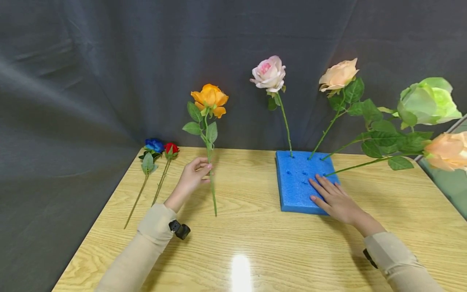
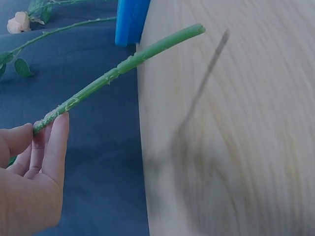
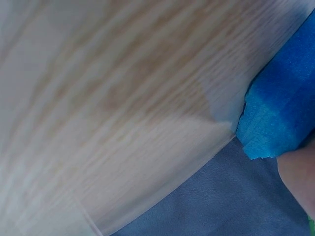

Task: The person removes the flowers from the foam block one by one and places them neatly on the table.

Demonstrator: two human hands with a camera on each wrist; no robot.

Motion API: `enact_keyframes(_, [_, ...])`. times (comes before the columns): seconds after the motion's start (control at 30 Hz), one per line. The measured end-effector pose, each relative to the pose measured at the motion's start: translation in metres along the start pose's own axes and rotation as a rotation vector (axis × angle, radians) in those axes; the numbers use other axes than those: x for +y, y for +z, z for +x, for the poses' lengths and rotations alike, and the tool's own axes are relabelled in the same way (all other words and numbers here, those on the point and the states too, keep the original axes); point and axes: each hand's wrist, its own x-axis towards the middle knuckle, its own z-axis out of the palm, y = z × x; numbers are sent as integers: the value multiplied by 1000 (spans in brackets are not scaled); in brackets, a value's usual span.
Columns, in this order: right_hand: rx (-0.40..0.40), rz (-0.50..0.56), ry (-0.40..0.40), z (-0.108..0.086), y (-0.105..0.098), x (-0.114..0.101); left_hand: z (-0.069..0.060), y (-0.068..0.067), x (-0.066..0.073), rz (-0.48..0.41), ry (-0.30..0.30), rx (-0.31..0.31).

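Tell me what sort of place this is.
Probably a staged tabletop setup: a dark curtain hangs behind a wood-grain table, where a blue foam block holds artificial-looking flowers.

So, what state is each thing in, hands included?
Orange flower: held, stem end off the table.
Left hand: pinching the orange flower's stem.
Blue block: flat, four stems inserted.
Right hand: resting on the block, fingers extended.
Pink flower: stuck in block.
Rear peach flower: stuck in block.
Green flower: stuck in block, leaning.
Front peach flower: stuck in block, leaning.
Blue flower: lying on table.
Red flower: lying on table.
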Motion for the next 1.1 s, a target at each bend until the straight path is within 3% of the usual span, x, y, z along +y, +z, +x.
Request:
enact_keyframes(0.2, [0, 1, 6, -1, 0, 0, -4, -16, -11, 74, -7, -11])
enact_keyframes(0.43, [2, -1, 8, -2, 1, 1, -12, -34, -22, 109, -68, -43])
enact_keyframes(0.67, [-3, 5, 10, -2, 1, 0, -19, -47, -32, 176, -89, -42])
enact_keyframes(1.1, [3, -8, 14, -1, -1, -2, -27, -66, -40, 202, -140, -94])
